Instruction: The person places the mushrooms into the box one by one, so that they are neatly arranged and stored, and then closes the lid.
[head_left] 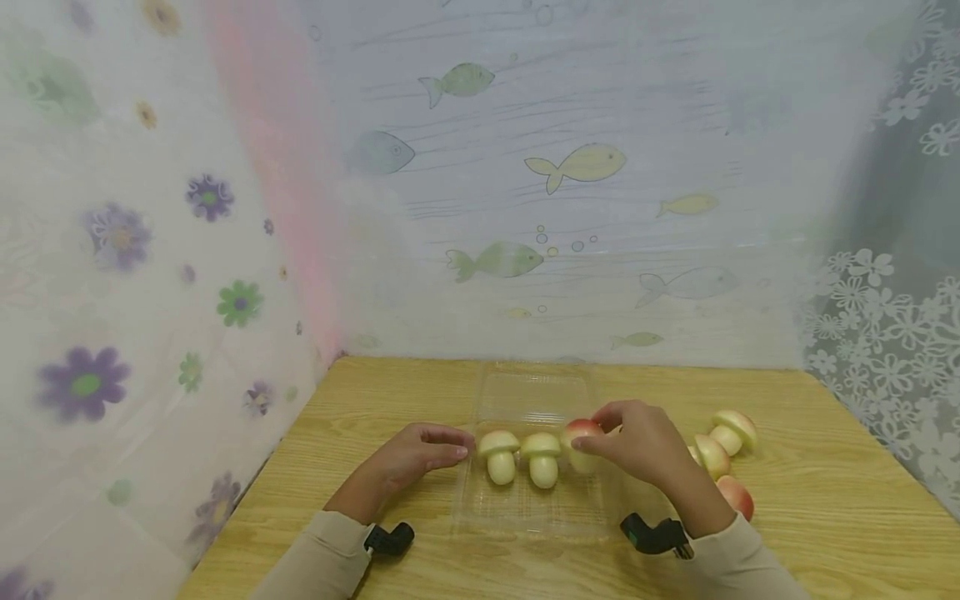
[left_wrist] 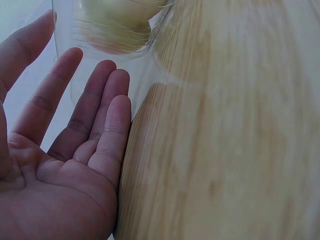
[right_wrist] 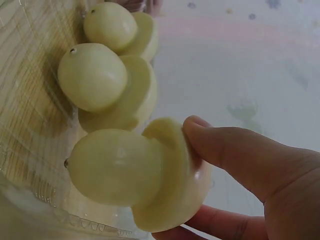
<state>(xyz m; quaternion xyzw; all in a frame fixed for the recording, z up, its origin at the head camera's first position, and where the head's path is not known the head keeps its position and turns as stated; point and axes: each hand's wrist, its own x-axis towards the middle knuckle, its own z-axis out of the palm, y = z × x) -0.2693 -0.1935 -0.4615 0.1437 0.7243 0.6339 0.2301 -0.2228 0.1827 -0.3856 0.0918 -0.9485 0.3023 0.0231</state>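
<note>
A clear plastic clamshell box lies on the table with its lid folded back. Inside it, side by side, are two toy mushrooms, a left one and a middle one, pale stems toward me. My right hand pinches a third toy mushroom by its red-tinged cap, thumb on one side and fingers on the other, at the right end of the row. Beside the box's left wall rests my left hand, its fingers extended and relaxed, fingertips right at the plastic.
Right of the box, partly behind my right forearm, lie more mushrooms: one at the back, one in the middle and a red-capped one nearest me. A fish-patterned curtain borders the wooden table at the back.
</note>
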